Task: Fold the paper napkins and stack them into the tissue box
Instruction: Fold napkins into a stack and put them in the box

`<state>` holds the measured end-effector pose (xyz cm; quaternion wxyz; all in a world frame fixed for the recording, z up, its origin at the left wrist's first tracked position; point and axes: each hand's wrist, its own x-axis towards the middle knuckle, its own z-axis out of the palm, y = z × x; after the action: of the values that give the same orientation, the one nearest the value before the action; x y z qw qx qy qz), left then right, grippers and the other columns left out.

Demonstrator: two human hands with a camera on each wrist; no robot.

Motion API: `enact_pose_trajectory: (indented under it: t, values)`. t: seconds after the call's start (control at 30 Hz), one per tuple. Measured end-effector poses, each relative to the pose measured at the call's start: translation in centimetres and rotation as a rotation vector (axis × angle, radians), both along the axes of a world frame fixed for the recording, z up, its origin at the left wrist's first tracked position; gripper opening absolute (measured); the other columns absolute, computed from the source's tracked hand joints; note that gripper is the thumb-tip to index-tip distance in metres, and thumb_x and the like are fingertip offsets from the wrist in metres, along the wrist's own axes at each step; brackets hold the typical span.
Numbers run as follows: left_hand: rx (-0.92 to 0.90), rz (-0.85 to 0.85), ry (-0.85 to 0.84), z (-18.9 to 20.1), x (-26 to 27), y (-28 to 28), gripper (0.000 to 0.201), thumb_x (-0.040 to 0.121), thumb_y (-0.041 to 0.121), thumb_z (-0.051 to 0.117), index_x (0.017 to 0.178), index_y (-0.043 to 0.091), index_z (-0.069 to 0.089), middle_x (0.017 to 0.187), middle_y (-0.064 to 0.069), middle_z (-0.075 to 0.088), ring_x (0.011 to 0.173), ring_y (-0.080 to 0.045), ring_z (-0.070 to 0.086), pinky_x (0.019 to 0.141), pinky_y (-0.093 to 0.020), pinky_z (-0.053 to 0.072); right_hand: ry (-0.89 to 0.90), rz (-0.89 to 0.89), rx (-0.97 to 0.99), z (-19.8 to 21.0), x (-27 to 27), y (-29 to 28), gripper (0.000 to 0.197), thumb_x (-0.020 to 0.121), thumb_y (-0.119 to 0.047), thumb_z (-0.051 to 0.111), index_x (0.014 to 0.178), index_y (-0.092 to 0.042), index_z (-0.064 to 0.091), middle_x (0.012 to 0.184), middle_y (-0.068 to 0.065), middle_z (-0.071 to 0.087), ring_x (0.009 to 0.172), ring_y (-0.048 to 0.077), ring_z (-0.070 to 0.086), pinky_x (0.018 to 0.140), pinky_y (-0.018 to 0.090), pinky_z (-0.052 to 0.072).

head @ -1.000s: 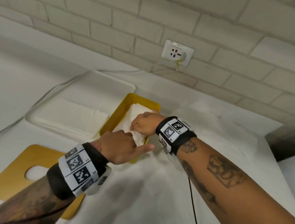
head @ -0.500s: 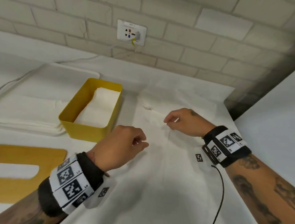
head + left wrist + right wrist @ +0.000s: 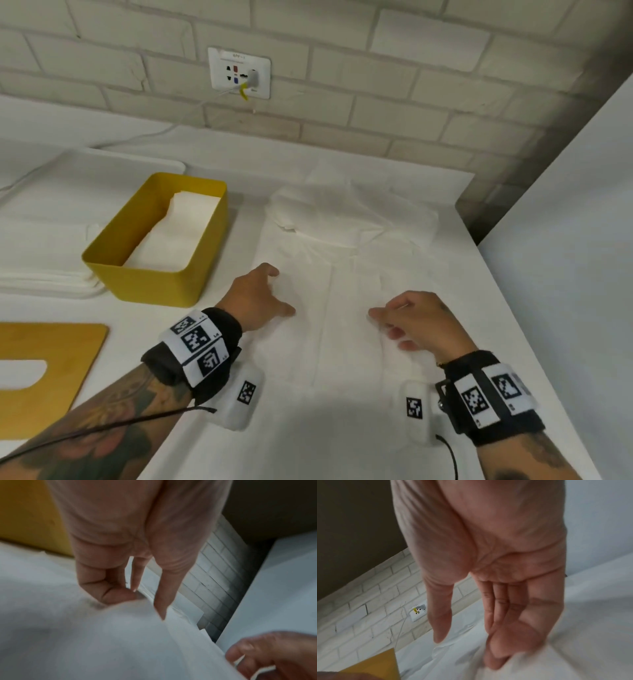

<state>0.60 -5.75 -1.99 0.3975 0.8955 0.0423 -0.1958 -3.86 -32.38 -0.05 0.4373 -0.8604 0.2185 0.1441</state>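
Note:
The yellow tissue box (image 3: 154, 274) stands left of centre and holds folded white napkins (image 3: 178, 233). A pile of unfolded white napkins (image 3: 342, 246) lies spread on the table to its right. My left hand (image 3: 263, 294) rests on the pile's near left part, thumb and forefinger spread; in the left wrist view the outer fingers (image 3: 102, 588) curl against the paper (image 3: 85, 635). My right hand (image 3: 407, 322) is on the near right part. Its fingertips (image 3: 496, 661) press into the napkin (image 3: 573, 649), with the thumb (image 3: 440, 628) held apart.
A wooden lid (image 3: 44, 373) with a slot lies at the near left. A white tray (image 3: 51, 284) with more napkins sits behind and left of the box. A brick wall with a socket (image 3: 239, 73) runs along the back. The table edge (image 3: 507, 308) is close on the right.
Both hands left the yellow box and moved right to the pile of unfolded napkins. They now lie lower and nearer on it, and the left hand's thumb and forefinger have spread.

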Motion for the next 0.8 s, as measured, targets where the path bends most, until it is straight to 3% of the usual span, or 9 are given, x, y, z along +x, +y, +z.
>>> enact_pose_trajectory:
  t: [0.13, 0.23, 0.3, 0.37, 0.5, 0.63, 0.73, 0.8]
  values:
    - [-0.173, 0.131, -0.063, -0.8, -0.4, 0.3, 0.066, 0.081, 0.013, 0.085, 0.137, 0.021, 0.051, 0.095, -0.004, 0.060, 0.082, -0.022, 0.062, 0.076, -0.030, 0.050, -0.062, -0.021, 0.159, -1.1, -0.6, 0.8, 0.035, 0.079, -0.026, 0.086, 0.103, -0.021, 0.062, 0.078, 0.001, 0.072, 0.061, 0.006, 0.066, 0.051, 0.016, 0.046]
    - [-0.360, 0.232, 0.007, -1.0, -0.9, 0.8, 0.051, 0.082, 0.004, 0.083, 0.124, 0.017, 0.059, 0.093, -0.011, 0.061, 0.075, -0.022, 0.064, 0.071, -0.029, 0.057, -0.129, -0.084, 0.349, -1.9, -0.5, 1.2, 0.027, 0.083, -0.006, 0.081, 0.094, -0.021, 0.061, 0.067, -0.007, 0.066, 0.048, -0.002, 0.059, 0.046, 0.013, 0.043]
    - [-0.434, 0.291, 0.041, -1.0, -1.0, 1.2, 0.037, 0.082, 0.001, 0.081, 0.113, 0.012, 0.065, 0.092, -0.013, 0.065, 0.074, -0.021, 0.066, 0.067, -0.026, 0.059, -0.155, -0.110, 0.440, -1.8, -0.5, 0.9, 0.017, 0.086, -0.001, 0.077, 0.096, -0.012, 0.068, 0.068, -0.004, 0.072, 0.056, 0.001, 0.066, 0.051, 0.016, 0.048]
    - [-0.486, 0.328, 0.032, -1.1, -1.2, 1.6, 0.024, 0.084, -0.003, 0.079, 0.105, 0.003, 0.070, 0.081, -0.013, 0.070, 0.064, -0.017, 0.066, 0.061, -0.024, 0.060, -0.166, -0.142, 0.495, -1.4, -0.4, -0.1, 0.013, 0.088, -0.001, 0.074, 0.100, -0.003, 0.071, 0.087, 0.011, 0.077, 0.072, 0.015, 0.073, 0.059, 0.025, 0.056]
    - [-0.596, 0.358, 0.023, -1.0, -1.8, 1.9, 0.011, 0.087, -0.012, 0.070, 0.097, -0.009, 0.068, 0.070, -0.017, 0.074, 0.055, -0.017, 0.069, 0.059, -0.027, 0.062, -0.187, -0.161, 0.434, -1.3, 0.3, -3.3, 0.015, 0.087, 0.000, 0.074, 0.102, -0.002, 0.073, 0.098, 0.020, 0.076, 0.085, 0.027, 0.073, 0.081, 0.042, 0.057]
    - [-0.539, 0.354, -0.048, -1.0, -2.0, 1.3, 0.003, 0.090, -0.002, 0.072, 0.093, -0.002, 0.073, 0.079, -0.021, 0.075, 0.063, -0.021, 0.069, 0.060, -0.025, 0.061, -0.184, -0.101, 0.309, -1.9, 0.3, -5.1, 0.016, 0.086, 0.001, 0.075, 0.101, -0.004, 0.074, 0.098, 0.019, 0.076, 0.090, 0.030, 0.072, 0.085, 0.038, 0.055]
    - [-0.209, 0.174, -0.342, -1.3, -2.2, 0.7, 0.004, 0.090, 0.018, 0.077, 0.091, 0.022, 0.076, 0.085, 0.005, 0.075, 0.073, -0.010, 0.069, 0.066, -0.015, 0.052, -0.163, -0.101, 0.353, -2.1, 0.1, -5.8, 0.026, 0.087, -0.005, 0.076, 0.111, -0.009, 0.071, 0.089, 0.008, 0.077, 0.086, 0.025, 0.072, 0.082, 0.040, 0.054]
    - [-0.115, -0.050, -0.519, -1.0, -2.4, 0.0, 0.008, 0.091, 0.025, 0.076, 0.097, 0.031, 0.076, 0.095, 0.016, 0.072, 0.083, -0.003, 0.066, 0.074, -0.011, 0.048, -0.117, -0.113, 0.396, -2.2, -0.2, -6.0, 0.041, 0.082, -0.012, 0.082, 0.119, -0.017, 0.066, 0.098, 0.011, 0.075, 0.093, 0.027, 0.074, 0.081, 0.041, 0.058]
